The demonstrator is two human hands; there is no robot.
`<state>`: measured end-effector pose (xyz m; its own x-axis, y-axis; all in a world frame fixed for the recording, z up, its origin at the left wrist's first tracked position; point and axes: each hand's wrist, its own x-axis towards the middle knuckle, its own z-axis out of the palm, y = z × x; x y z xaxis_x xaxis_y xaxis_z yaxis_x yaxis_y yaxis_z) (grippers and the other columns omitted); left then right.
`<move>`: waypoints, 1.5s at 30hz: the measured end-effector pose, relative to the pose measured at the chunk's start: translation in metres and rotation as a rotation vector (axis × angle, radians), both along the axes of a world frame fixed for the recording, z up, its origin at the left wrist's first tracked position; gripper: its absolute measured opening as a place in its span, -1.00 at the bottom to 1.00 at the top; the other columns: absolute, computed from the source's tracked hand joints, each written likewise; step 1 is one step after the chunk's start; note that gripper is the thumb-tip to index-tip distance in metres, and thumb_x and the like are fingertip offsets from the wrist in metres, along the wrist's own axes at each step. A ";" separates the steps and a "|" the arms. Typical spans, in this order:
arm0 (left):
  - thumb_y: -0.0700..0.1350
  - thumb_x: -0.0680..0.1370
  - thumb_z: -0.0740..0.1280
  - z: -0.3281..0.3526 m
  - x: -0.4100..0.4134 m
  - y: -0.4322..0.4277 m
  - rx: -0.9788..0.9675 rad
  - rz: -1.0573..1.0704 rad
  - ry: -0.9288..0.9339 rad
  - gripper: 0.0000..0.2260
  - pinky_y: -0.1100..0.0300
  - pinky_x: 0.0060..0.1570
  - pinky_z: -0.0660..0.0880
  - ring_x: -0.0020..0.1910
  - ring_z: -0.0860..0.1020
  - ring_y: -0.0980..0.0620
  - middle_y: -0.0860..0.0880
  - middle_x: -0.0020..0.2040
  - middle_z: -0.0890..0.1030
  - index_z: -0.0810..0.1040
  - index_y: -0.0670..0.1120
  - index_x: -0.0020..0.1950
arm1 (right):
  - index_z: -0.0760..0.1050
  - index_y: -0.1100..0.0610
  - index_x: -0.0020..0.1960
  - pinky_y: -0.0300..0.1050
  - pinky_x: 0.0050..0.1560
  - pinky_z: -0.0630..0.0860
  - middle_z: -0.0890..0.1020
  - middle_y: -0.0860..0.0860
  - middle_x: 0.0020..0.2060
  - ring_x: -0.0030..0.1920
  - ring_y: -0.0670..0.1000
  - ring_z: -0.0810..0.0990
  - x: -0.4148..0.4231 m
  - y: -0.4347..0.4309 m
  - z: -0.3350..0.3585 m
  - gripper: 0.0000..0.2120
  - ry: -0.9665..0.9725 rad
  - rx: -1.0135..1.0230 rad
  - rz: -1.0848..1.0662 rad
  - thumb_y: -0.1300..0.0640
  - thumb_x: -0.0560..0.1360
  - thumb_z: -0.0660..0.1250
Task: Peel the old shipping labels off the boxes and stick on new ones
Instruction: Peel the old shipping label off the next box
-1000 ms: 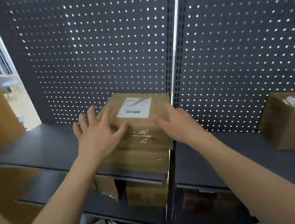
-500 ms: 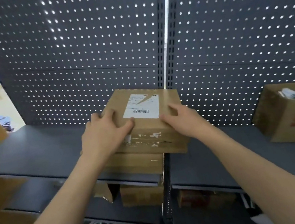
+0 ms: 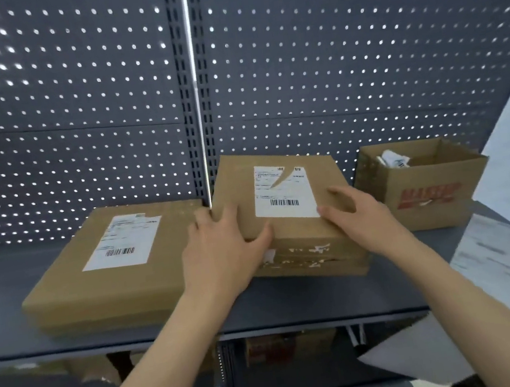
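Small box (image 3: 295, 230) is now sitting right of flat box (image 3: 106, 286), off the stack; left hand (image 3: 222, 253), right hand (image 3: 358, 215) keeping grip on it; label (image 3: 283, 192) peeling is next.

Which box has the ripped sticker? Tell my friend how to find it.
On the dark shelf before the holey wall, find the middle box, between a flat box and an open box, under the left hand and right hand. Only its white label is torn at the top.
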<state>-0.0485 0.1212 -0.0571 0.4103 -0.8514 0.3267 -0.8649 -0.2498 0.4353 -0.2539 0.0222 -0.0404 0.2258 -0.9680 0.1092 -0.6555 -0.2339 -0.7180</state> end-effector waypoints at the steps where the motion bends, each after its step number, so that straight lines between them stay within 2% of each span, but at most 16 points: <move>1: 0.39 0.50 0.14 -0.001 -0.008 -0.004 0.003 -0.008 -0.002 -0.39 0.05 -0.06 0.41 0.28 0.38 -0.17 -0.14 0.36 0.32 0.30 0.07 0.43 | 0.31 -0.14 0.48 -0.13 0.18 0.35 0.42 -0.07 0.42 0.40 0.03 0.37 -0.008 -0.005 -0.002 -0.45 -0.006 0.004 0.001 -0.19 0.53 0.32; 4: 0.39 0.50 0.15 -0.011 -0.027 -0.015 0.028 -0.013 0.016 -0.40 0.09 -0.09 0.40 0.25 0.40 -0.16 -0.14 0.36 0.32 0.29 0.08 0.43 | 0.30 -0.11 0.50 -0.15 0.16 0.32 0.40 -0.05 0.43 0.40 0.03 0.37 -0.027 -0.020 -0.013 -0.43 0.004 0.021 0.020 -0.17 0.54 0.33; 9: 0.41 0.48 0.14 -0.035 -0.045 -0.026 0.116 0.049 0.031 -0.37 0.04 -0.03 0.49 0.25 0.42 -0.16 -0.13 0.36 0.33 0.26 0.11 0.45 | 0.27 -0.12 0.51 -0.15 0.14 0.35 0.39 -0.03 0.44 0.39 0.03 0.37 -0.040 -0.044 -0.040 -0.40 0.023 0.123 0.100 -0.19 0.52 0.34; 14: 0.43 0.44 0.15 -0.050 -0.056 -0.030 0.177 0.094 0.089 -0.36 0.01 0.04 0.52 0.24 0.44 -0.17 -0.10 0.31 0.33 0.23 0.16 0.43 | 0.21 -0.16 0.52 -0.09 0.20 0.39 0.37 0.04 0.40 0.37 0.05 0.38 -0.047 -0.061 -0.060 -0.35 0.047 0.191 0.178 -0.24 0.50 0.34; 19: 0.43 0.45 0.16 -0.054 -0.058 -0.030 0.186 0.113 0.102 -0.41 0.03 0.02 0.50 0.21 0.45 -0.15 -0.05 0.27 0.32 0.20 0.21 0.40 | 0.14 -0.19 0.53 -0.11 0.09 0.34 0.29 0.04 0.41 0.27 0.01 0.40 -0.045 -0.067 -0.067 -0.34 0.075 0.192 0.214 -0.26 0.52 0.30; 23: 0.48 0.44 0.09 -0.045 -0.050 -0.031 0.289 0.067 0.024 -0.40 0.11 -0.11 0.47 0.14 0.49 -0.08 0.00 0.20 0.33 0.15 0.23 0.39 | 0.13 -0.21 0.51 -0.10 0.08 0.37 0.30 0.02 0.39 0.14 -0.07 0.37 -0.044 -0.070 -0.065 -0.35 0.108 0.201 0.227 -0.27 0.51 0.30; 26: 0.48 0.45 0.05 -0.028 -0.032 -0.037 0.414 -0.012 -0.082 -0.41 0.08 -0.04 0.50 0.09 0.50 -0.05 0.03 0.09 0.40 0.16 0.23 0.39 | 0.13 -0.22 0.50 -0.10 0.07 0.39 0.32 0.01 0.34 0.13 -0.05 0.39 -0.041 -0.074 -0.058 -0.36 0.166 0.232 0.218 -0.26 0.51 0.30; 28: 0.47 0.47 0.02 -0.016 -0.018 -0.047 0.483 -0.054 -0.180 -0.44 0.04 0.01 0.51 0.05 0.53 -0.04 0.05 0.04 0.49 0.25 0.19 0.35 | 0.12 -0.24 0.49 -0.10 0.03 0.41 0.34 0.00 0.30 0.13 -0.03 0.41 -0.037 -0.076 -0.053 -0.37 0.219 0.256 0.212 -0.28 0.51 0.29; 30: 0.44 0.50 0.02 -0.009 -0.003 -0.062 0.530 -0.072 -0.272 -0.45 0.07 -0.06 0.49 0.03 0.56 -0.03 0.05 0.03 0.56 0.38 0.12 0.30 | 0.13 -0.24 0.49 -0.11 0.00 0.42 0.34 -0.02 0.28 0.14 -0.03 0.42 -0.031 -0.078 -0.048 -0.37 0.250 0.270 0.194 -0.29 0.50 0.29; 33: 0.36 0.55 0.07 -0.005 0.019 -0.086 0.560 -0.097 -0.305 -0.52 0.10 -0.15 0.45 -0.01 0.57 -0.02 0.05 0.00 0.58 0.47 0.06 0.24 | 0.17 -0.24 0.48 -0.09 0.09 0.45 0.35 -0.05 0.30 0.19 -0.04 0.42 -0.023 -0.076 -0.046 -0.37 0.244 0.272 0.162 -0.30 0.49 0.29; 37: 0.33 0.57 0.09 -0.008 0.042 -0.110 0.538 -0.187 -0.305 -0.56 0.12 -0.12 0.48 -0.02 0.57 0.02 0.06 0.02 0.57 0.48 0.06 0.21 | 0.20 -0.19 0.49 -0.12 0.14 0.40 0.31 -0.11 0.30 0.23 -0.09 0.33 -0.015 -0.071 -0.046 -0.40 0.252 0.230 0.098 -0.24 0.51 0.30; 41: 0.29 0.56 0.14 -0.009 0.059 -0.130 0.521 -0.280 -0.291 -0.58 0.06 0.03 0.51 0.10 0.52 -0.01 0.02 0.14 0.51 0.46 0.04 0.23 | 0.31 -0.13 0.47 -0.07 0.32 0.37 0.30 -0.07 0.43 0.40 -0.02 0.31 -0.008 -0.072 -0.039 -0.45 0.286 0.058 0.039 -0.19 0.52 0.32; 45: 0.21 0.56 0.20 -0.010 0.072 -0.155 0.478 -0.357 -0.263 -0.57 -0.04 0.21 0.48 0.27 0.44 -0.08 0.00 0.26 0.45 0.39 0.09 0.39 | 0.48 -0.21 0.30 -0.30 0.10 0.39 0.47 -0.27 0.22 0.19 -0.21 0.46 0.011 -0.089 -0.022 -0.66 0.211 -0.087 0.207 -0.09 0.54 0.35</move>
